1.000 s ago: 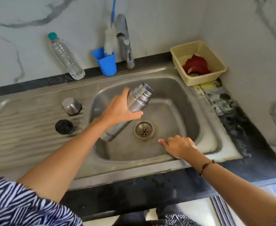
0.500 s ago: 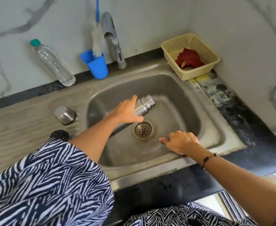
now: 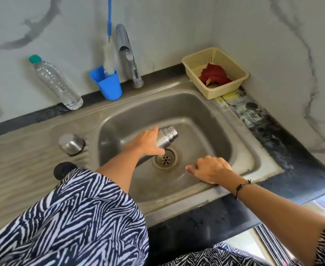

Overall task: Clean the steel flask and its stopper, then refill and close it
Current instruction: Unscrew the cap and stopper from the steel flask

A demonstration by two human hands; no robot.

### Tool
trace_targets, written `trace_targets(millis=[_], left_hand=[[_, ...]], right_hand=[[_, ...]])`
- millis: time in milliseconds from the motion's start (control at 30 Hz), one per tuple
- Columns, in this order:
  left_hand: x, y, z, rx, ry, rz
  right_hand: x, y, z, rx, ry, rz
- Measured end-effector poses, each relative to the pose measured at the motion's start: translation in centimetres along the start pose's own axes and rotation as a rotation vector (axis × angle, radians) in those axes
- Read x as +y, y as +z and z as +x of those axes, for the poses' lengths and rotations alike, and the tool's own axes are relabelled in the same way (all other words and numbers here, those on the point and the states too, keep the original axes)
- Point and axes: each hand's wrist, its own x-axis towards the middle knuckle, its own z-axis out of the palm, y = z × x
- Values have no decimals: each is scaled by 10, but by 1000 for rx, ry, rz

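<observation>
My left hand (image 3: pixel 146 144) gripped the flask (image 3: pixel 164 136) low over the sink (image 3: pixel 211 120), its long axis tilted, open mouth pointing away-right past the drain (image 3: pixel 165 159). My right hand (image 3: pixel 211 169) rested empty, fingers loosely curled, on the near rim.

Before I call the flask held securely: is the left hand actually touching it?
Touching. The head view shows the left hand wrapped around the steel flask just below its threaded neck, tilted over the sink drain.

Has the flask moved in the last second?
Yes. The steel flask, gripped by the left hand, has tipped lower into the sink, its open mouth now nearer the drain.
</observation>
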Motion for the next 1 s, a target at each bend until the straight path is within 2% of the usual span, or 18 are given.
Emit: trace_targets(millis=[1000], left_hand=[[2, -14, -2, -77, -82, 157]], right_hand=[[3, 3, 3, 23, -13, 18]])
